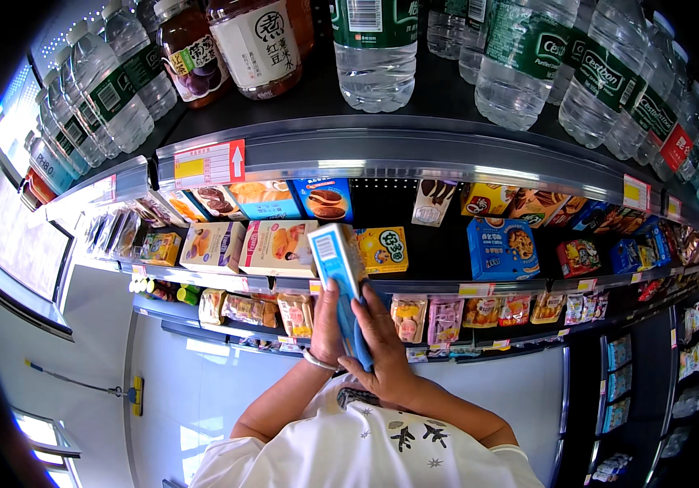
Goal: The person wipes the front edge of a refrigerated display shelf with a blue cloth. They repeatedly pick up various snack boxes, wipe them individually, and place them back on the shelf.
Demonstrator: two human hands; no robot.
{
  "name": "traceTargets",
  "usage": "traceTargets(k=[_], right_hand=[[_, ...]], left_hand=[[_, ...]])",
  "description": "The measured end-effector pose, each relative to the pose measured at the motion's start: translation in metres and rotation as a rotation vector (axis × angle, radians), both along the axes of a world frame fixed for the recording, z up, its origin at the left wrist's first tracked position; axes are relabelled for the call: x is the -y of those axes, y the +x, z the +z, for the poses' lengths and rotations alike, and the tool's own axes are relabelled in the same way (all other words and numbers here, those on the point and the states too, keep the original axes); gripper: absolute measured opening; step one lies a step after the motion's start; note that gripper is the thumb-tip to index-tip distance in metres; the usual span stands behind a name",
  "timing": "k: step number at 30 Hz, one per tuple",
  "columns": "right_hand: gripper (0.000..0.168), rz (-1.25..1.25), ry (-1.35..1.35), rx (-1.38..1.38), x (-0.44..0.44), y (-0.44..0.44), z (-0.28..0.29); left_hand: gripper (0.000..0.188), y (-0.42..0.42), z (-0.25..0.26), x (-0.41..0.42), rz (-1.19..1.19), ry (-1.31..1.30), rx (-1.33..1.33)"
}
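Note:
Between my two hands a blue and white carton (329, 262) stands tilted, with a barcode on its narrow side. My left hand (327, 326) grips its left side, the thumb laid along the edge; a light bracelet circles that wrist. My right hand (383, 348) is on the opposite side, fingers bent around a blue cloth (360, 344) against the carton. Part of the cloth is hidden by the fingers. Just beyond the carton, on the middle shelf (435, 268), are a yellow snack box (382, 250) and a cream cookie box (277, 247).
Water bottles (511, 61) and a red-brown drink bottle (258, 52) crowd the upper shelf, whose front edge (386, 149) juts out above my hands. A blue cereal box (504, 248) stands at right. Packaged breads (409, 317) line the shelf below. A mop (136, 395) lies at left.

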State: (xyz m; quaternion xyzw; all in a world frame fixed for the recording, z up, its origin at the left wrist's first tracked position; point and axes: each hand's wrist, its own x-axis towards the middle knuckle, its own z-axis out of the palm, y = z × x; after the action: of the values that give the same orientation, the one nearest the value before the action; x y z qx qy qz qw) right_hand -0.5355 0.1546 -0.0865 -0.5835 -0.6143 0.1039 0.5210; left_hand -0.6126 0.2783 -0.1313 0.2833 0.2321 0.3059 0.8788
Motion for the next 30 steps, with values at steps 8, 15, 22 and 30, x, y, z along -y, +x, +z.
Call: traceTargets(k=[8, 15, 22, 30], right_hand=[[0.083, 0.016, 0.008, -0.518, -0.004, 0.027, -0.014], [0.070, 0.097, -0.118, -0.830, 0.008, 0.027, -0.024], [0.063, -0.016, -0.014, -0.507, 0.000, 0.041, -0.002], [0.065, -0.214, -0.004, -0.160, -0.015, 0.033, -0.007]], left_hand=[[0.065, -0.003, 0.043, 0.021, -0.036, 0.396, -0.190], [0.052, -0.011, 0.016, 0.013, -0.132, 0.097, 0.000], [0.052, -0.009, 0.020, 0.022, -0.176, 0.153, -0.062], [0.049, -0.002, 0.029, 0.028, 0.106, 0.282, -0.032]])
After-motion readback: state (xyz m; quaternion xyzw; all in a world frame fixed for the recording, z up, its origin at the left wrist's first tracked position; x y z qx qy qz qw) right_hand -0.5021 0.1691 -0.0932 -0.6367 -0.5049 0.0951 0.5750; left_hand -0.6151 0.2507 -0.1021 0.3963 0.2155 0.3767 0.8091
